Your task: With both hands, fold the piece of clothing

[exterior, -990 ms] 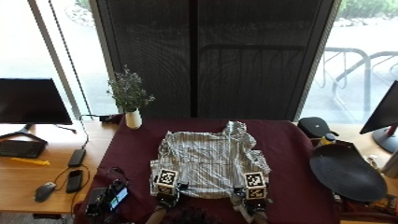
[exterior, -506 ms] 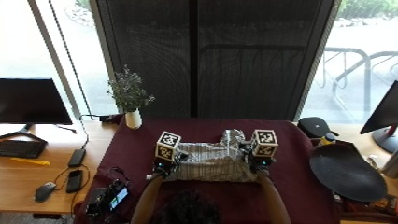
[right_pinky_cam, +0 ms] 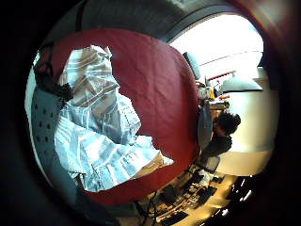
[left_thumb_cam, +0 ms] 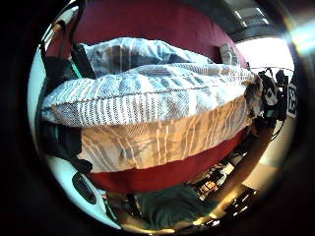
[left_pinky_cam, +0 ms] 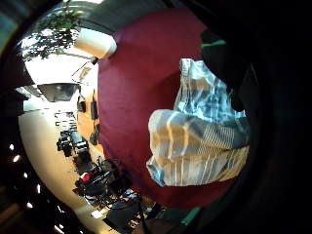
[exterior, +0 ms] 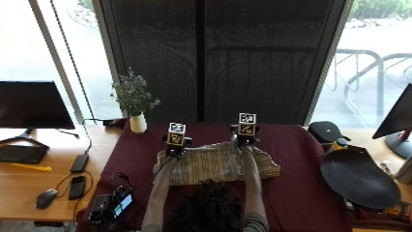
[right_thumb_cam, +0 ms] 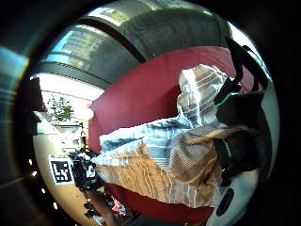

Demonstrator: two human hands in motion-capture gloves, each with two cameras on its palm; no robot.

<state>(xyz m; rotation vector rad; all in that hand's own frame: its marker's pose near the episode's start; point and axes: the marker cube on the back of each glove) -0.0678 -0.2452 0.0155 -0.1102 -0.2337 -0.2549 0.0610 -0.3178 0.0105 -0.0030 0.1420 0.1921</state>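
Dark maroon tablecloth point(exterior: 302, 179) covers the table before slatted window blinds. Striped shirt point(exterior: 215, 166) lies mid-table, doubled over on itself, far edge up by the hands. Left hand point(exterior: 174, 146) and right hand point(exterior: 245, 137) both at that far edge, arms stretched forward; palm views show gloved fingers curled round the cloth. White vase point(exterior: 138, 123) with sprigs stands well left of the shirt.

Striped garment point(exterior: 215, 166), white with thin dark and tan stripes, lying on the maroon table surface point(exterior: 135, 159) near its middle. It is doubled over: the near part is laid across the far part, giving a wide, low band with a rounded fold along its near edge.
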